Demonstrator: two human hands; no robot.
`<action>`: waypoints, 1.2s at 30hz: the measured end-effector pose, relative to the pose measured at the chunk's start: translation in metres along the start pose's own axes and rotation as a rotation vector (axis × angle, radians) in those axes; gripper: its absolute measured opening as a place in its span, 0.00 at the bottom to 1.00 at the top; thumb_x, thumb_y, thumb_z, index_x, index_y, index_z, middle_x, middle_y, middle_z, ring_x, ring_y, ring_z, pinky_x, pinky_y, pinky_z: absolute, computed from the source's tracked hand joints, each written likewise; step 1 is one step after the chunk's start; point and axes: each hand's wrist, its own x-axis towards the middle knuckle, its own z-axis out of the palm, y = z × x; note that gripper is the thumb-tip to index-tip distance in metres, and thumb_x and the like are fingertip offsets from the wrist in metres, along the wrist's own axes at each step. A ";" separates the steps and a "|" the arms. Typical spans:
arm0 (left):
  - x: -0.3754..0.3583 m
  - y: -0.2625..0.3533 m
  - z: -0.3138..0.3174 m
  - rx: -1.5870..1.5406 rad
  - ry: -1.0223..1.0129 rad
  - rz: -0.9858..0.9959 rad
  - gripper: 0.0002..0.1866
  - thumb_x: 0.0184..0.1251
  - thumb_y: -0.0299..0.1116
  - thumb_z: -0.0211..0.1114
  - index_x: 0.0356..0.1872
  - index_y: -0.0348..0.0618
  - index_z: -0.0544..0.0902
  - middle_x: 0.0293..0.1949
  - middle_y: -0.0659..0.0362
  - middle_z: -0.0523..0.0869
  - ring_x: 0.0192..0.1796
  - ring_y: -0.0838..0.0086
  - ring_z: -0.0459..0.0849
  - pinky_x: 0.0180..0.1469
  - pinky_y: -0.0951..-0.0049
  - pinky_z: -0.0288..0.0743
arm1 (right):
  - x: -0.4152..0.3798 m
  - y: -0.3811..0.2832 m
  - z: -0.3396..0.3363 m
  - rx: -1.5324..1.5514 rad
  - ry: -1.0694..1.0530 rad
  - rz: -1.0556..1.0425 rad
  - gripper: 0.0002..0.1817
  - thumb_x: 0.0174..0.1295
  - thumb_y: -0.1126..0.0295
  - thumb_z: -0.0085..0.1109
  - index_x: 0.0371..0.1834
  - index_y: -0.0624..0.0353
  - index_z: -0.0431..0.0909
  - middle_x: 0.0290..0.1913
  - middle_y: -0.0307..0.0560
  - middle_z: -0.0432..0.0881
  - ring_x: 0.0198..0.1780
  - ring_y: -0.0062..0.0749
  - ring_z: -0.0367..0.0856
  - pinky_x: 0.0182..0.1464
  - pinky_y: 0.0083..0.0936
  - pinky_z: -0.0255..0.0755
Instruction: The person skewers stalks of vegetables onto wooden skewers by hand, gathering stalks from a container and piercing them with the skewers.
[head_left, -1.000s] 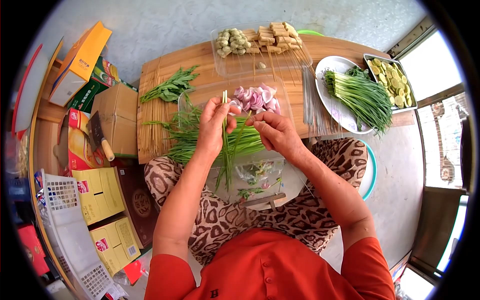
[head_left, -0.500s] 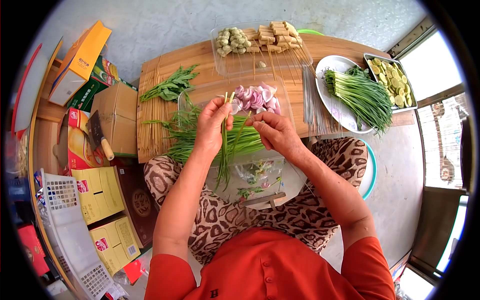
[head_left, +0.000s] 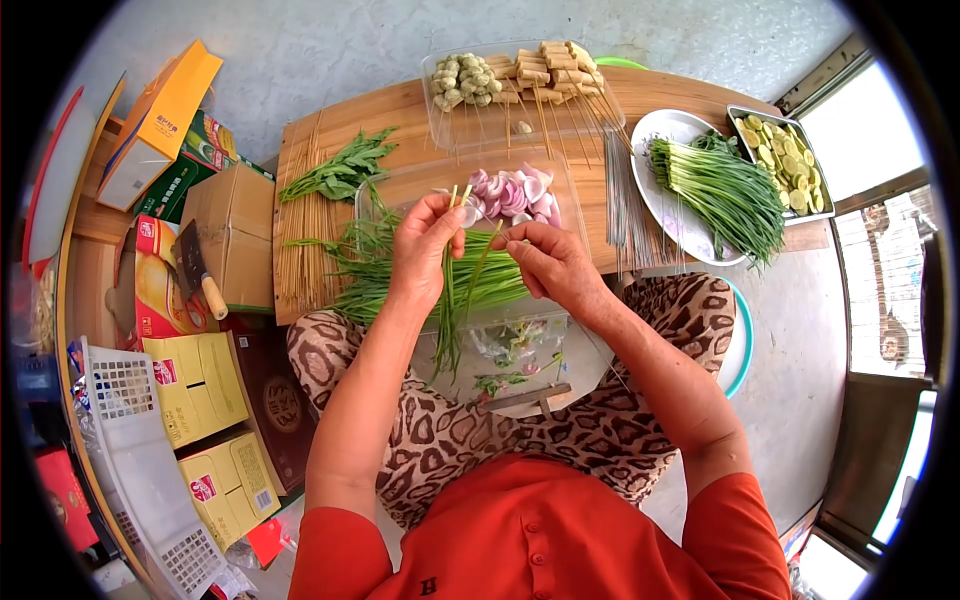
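My left hand (head_left: pixel 428 248) is closed around a few chive stalks (head_left: pixel 448 325), their pale cut ends poking up above the thumb and their green leaves hanging down. At the same height, my right hand (head_left: pixel 553 262) pinches thumb and forefinger at the end of a single chive stalk (head_left: pixel 478 268). Whether a thin skewer is also in those fingers is hard to make out. Below and behind both hands, a pile of loose chives (head_left: pixel 500 288) lies in a clear plastic tray. Sliced purple onion (head_left: pixel 515 197) fills the tray's far part.
Bamboo skewers (head_left: pixel 295 262) and leafy greens (head_left: pixel 345 170) lie at the table's left. At the back, a clear tray holds skewered rolls (head_left: pixel 550 75). Metal skewers (head_left: pixel 628 205), a plate (head_left: pixel 655 130) of chives and sliced lime-like rounds (head_left: pixel 780 160) are rightward. A cleaver (head_left: pixel 195 262) stands by boxes.
Hardly anything differs. Both hands keep their places with the chives, with only a slight shift of the fingers and stalk ends.
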 end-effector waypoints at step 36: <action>-0.004 0.000 0.004 0.016 -0.020 -0.088 0.13 0.69 0.35 0.61 0.48 0.37 0.83 0.29 0.68 0.76 0.26 0.85 0.69 0.27 0.83 0.59 | -0.001 -0.002 -0.002 0.010 -0.016 -0.021 0.10 0.71 0.68 0.49 0.43 0.62 0.78 0.17 0.31 0.67 0.16 0.13 0.64 0.19 0.15 0.57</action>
